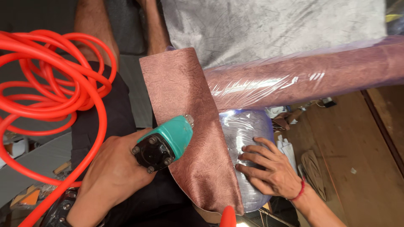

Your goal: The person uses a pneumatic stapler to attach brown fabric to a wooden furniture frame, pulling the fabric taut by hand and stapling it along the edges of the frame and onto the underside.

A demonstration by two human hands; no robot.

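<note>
My left hand (110, 178) grips a teal pneumatic stapler (165, 142) with a black end cap, its nose resting against a strip of dusty-pink crinkled fabric (190, 122). That strip runs from upper left down to the bottom middle. My right hand (269, 169), with a red thread at the wrist, lies flat with fingers spread on a rounded form wrapped in clear plastic (242, 128), right at the strip's edge.
A coiled orange air hose (54, 84) fills the left side. A plastic-wrapped roll of pink fabric (307, 75) crosses the upper right, with grey fabric (273, 25) behind it. Bare legs and black shorts (103, 105) show at left. Wooden floor (353, 143) with scraps lies at right.
</note>
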